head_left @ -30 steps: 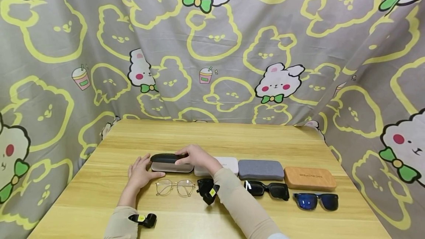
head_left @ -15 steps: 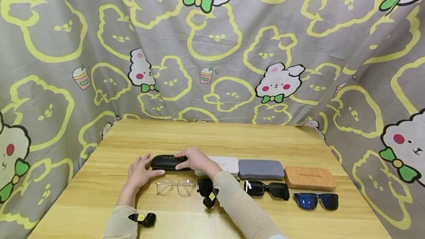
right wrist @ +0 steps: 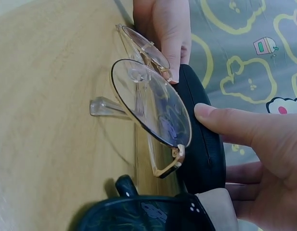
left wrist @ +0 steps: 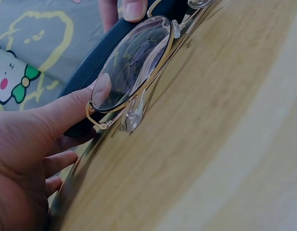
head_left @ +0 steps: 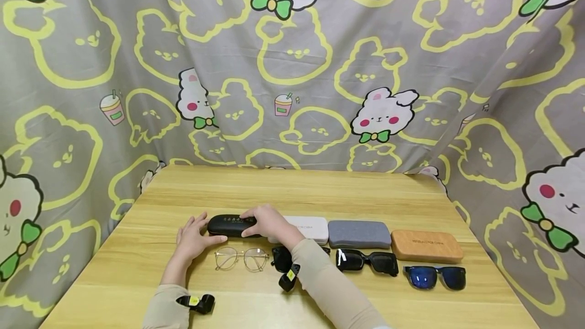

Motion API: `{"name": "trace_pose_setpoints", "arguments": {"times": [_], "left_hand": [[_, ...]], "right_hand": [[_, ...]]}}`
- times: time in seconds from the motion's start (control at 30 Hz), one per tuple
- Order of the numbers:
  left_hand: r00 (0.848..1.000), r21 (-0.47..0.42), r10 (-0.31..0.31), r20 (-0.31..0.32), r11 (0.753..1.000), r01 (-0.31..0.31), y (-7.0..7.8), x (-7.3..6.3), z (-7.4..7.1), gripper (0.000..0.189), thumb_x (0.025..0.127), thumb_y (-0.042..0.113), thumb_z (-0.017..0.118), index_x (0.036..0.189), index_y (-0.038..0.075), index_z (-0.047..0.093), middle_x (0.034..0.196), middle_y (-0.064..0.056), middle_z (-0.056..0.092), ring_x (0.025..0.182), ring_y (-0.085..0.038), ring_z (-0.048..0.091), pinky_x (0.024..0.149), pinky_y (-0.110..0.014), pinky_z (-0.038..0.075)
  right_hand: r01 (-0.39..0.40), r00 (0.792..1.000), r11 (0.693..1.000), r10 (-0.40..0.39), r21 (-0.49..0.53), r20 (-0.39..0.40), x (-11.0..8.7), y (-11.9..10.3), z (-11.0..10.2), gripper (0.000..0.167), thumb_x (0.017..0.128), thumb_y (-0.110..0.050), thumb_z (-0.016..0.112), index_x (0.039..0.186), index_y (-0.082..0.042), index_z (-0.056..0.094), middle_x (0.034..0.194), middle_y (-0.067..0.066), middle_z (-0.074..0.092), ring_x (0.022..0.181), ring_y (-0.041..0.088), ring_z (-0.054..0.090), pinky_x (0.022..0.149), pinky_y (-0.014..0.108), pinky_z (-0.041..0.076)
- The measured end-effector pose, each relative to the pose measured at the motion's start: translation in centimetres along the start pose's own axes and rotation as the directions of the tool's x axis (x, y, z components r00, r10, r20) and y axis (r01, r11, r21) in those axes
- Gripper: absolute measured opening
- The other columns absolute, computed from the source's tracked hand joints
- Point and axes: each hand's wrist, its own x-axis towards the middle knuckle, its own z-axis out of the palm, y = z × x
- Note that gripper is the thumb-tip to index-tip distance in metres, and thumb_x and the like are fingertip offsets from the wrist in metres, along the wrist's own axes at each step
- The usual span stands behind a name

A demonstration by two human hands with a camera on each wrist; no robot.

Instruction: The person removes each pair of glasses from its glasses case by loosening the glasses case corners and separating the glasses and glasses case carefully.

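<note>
A black glasses case (head_left: 224, 224) lies at the left end of a row of cases, its lid down. My left hand (head_left: 193, 237) holds its left end, thumb along the front and the other fingers behind. From the right, my right hand (head_left: 269, 225) grips the case between the thumb on the front and the fingers over the top and back, as the right wrist view also shows. Just in front of the case lie thin gold-framed eyeglasses (head_left: 241, 259), apart from both hands in the head view. Black sunglasses (head_left: 281, 258) are partly hidden under my right wrist.
A white case (head_left: 315, 228), a grey case (head_left: 359, 234) and an orange case (head_left: 427, 245) continue the row rightward. Black thick-framed sunglasses (head_left: 367, 261) and blue-lensed sunglasses (head_left: 435, 277) lie before them. A patterned curtain (head_left: 292, 65) surrounds the wooden table (head_left: 292, 187).
The black case's raised lid has come down, covering the pale inside. My right hand has lowered slightly with it, and my left hand has stayed in place.
</note>
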Motion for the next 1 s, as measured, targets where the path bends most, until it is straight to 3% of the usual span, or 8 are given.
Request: {"name": "trace_pose_setpoints", "arguments": {"times": [0.47,1.0], "left_hand": [[1.0,-0.01,0.004,0.011,1.0,-0.004,0.0,0.0,0.0,0.095,0.071,0.044,0.084,0.144,-0.001,0.043,0.16,-0.021,0.022,0.148,-0.046,0.001,0.114,-0.066,-0.012],[1.0,-0.021,0.002,0.022,1.0,-0.002,0.3,-0.2,-0.1,0.094,0.071,0.042,0.085,0.144,0.0,0.043,0.16,-0.022,0.02,0.148,-0.047,0.0,0.114,-0.066,-0.013]], "right_hand": [[0.024,1.0,0.974,-0.026,-0.223,-0.003,-0.6,-1.4,-0.1,0.053,0.083,-0.036,0.077,0.132,-0.025,0.062,0.128,-0.004,0.067,0.116,0.015,0.063,0.093,0.027,0.053],[0.027,1.0,0.964,-0.025,-0.265,0.013,-0.8,-1.4,0.0,0.056,0.082,-0.035,0.077,0.135,-0.028,0.059,0.129,-0.002,0.065,0.116,0.016,0.063,0.093,0.028,0.054]]}}
